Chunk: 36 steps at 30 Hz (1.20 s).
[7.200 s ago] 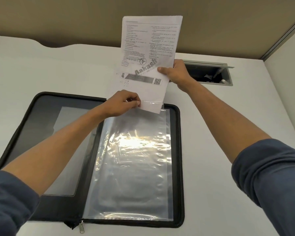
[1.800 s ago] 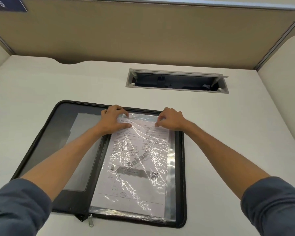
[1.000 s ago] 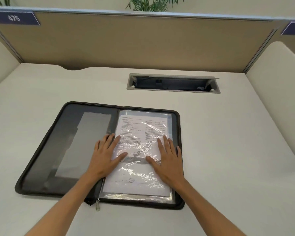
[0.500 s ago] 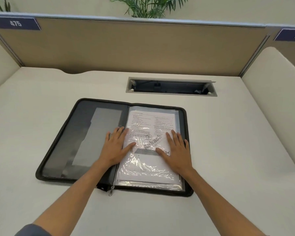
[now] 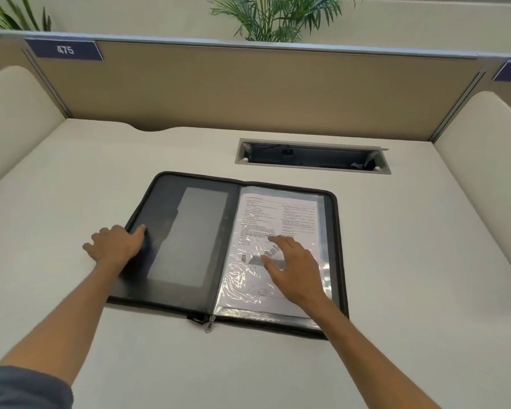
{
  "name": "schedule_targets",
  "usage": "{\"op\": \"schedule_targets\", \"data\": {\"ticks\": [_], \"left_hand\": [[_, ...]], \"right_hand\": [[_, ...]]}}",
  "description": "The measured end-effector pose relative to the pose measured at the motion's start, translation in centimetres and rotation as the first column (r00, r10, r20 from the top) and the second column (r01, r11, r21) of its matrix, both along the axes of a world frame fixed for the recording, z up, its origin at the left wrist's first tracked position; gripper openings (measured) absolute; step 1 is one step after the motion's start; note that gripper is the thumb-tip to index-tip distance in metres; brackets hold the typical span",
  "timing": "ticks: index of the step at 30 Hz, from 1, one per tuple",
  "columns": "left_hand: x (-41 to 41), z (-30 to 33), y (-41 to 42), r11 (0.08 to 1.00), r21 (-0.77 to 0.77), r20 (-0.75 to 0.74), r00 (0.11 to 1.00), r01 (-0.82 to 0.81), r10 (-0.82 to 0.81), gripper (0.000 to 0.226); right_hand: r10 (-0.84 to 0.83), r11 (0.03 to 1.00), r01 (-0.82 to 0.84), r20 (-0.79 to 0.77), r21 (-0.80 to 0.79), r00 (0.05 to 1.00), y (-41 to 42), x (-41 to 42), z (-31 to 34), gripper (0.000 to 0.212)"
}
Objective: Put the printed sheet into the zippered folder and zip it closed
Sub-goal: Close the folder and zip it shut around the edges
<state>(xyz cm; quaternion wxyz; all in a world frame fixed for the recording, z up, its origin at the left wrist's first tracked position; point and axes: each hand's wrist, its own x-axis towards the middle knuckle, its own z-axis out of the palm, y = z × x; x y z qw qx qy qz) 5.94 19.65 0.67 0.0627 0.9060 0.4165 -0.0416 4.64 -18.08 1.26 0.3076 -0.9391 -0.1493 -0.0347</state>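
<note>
The black zippered folder (image 5: 171, 231) lies open flat on the white desk. The printed sheet (image 5: 278, 214) sits inside a clear plastic sleeve on the folder's right half. My right hand (image 5: 292, 267) rests on the sleeve with relaxed fingers, over the sheet's lower part. My left hand (image 5: 114, 245) is at the folder's left edge, thumb on the inside of the left cover and fingers on the desk beside it. The metal zipper pull (image 5: 209, 322) hangs at the bottom of the spine.
A recessed cable tray (image 5: 311, 156) is set into the desk (image 5: 86, 178) behind the folder. Tan partition panels (image 5: 248, 93) close off the back, cream side panels stand left and right. Plants show above the partition.
My left hand has slid off the sleeve leftward to the folder's outer left edge. My right hand stays on the sleeve, its fingers now lifted slightly. The camera view has shifted a little.
</note>
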Motion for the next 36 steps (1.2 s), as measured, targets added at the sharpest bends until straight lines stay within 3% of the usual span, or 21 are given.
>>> {"op": "schedule_targets", "data": {"ticks": [5, 10, 14, 16, 19, 24, 30, 36], "left_hand": [[-0.7, 2.3, 0.2, 0.998, -0.047, 0.215, 0.976, 0.034, -0.024, 0.047], [-1.1, 6.5, 0.4, 0.982, -0.159, 0.341, 0.939, 0.099, -0.039, 0.038], [-1.1, 10.6, 0.1, 0.936, -0.257, 0.474, 0.876, 0.241, -0.095, 0.027], [-1.2, 12.6, -0.9, 0.877, -0.339, 0.563, 0.820, 0.342, -0.102, 0.019], [-1.6, 15.6, -4.0, 0.712, -0.462, 0.683, 0.724, 0.529, -0.095, 0.017], [-1.9, 18.5, -11.1, 0.504, -0.482, 0.777, 0.615, 0.717, -0.132, 0.014], [-1.5, 17.6, -18.1, 0.472, -0.443, 0.792, 0.580, 0.762, -0.192, 0.025], [-2.1, 14.2, -22.7, 0.400, -0.449, 0.794, 0.562, 0.799, -0.231, 0.028]], "right_hand": [[0.032, 0.998, -0.034, 0.045, 0.061, 0.998, 2.6, -0.3, 2.8, 0.050], [0.061, 0.988, -0.072, 0.088, 0.139, 0.994, 5.2, -0.2, 6.8, 0.047], [0.096, 0.977, -0.109, 0.077, 0.183, 0.992, 6.8, -0.3, 9.6, 0.042], [0.109, 0.969, -0.121, 0.068, 0.217, 0.992, 7.4, -0.5, 10.7, 0.041], [0.135, 0.951, -0.140, 0.040, 0.276, 0.990, 8.0, -1.1, 12.1, 0.045], [0.175, 0.933, -0.159, -0.023, 0.323, 0.984, 7.2, -2.7, 14.3, 0.056], [0.102, 0.926, -0.074, -0.058, 0.371, 0.993, 4.2, -5.0, 16.0, 0.071], [0.007, 0.896, 0.058, -0.144, 0.440, 0.990, -0.5, -6.0, 14.9, 0.044]]}}
